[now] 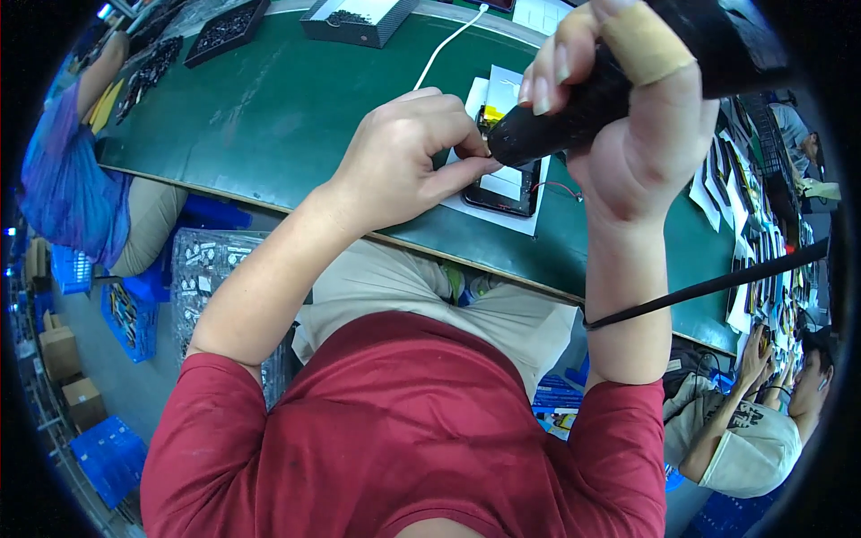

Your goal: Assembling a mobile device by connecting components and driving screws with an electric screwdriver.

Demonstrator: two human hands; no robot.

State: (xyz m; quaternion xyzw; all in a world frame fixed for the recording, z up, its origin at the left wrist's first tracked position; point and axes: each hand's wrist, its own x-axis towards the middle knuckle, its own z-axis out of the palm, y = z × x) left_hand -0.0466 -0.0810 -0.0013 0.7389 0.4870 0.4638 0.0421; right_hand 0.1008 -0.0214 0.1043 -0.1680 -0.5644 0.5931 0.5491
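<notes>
Two bare hands meet over one black-framed, flat handheld device with a pale inner panel [507, 186], which lies on a white paper sheet [493, 215] on the dark green bench [269, 134], straight ahead of the person at twelve o'clock, probably so that both arms reach it with ease. Taking the device as the centre of the dial, the right hand [641, 134] is at two o'clock, its fingers wrapped firmly about a thick black cylindrical tool [552, 128]; the tool slants down toward seven o'clock, a tilt that seems meant to bring its narrow end to the work (a tan wrap [650, 49] covers one digit, perhaps as padding). The left hand [408, 152], at ten o'clock, has thumb and forefinger drawn together beside that narrow end, as if to steady or guide something; whether they grasp a small part, I cannot tell. One thin red wire [560, 186] curls out at three o'clock, and a scrap of bright yellow tape [491, 114] shows toward twelve. Farther off, a grey box of small dark pieces [363, 27] at eleven o'clock and a black tray of similar pieces [226, 36] at ten leave elbow room, likely on purpose.
</notes>
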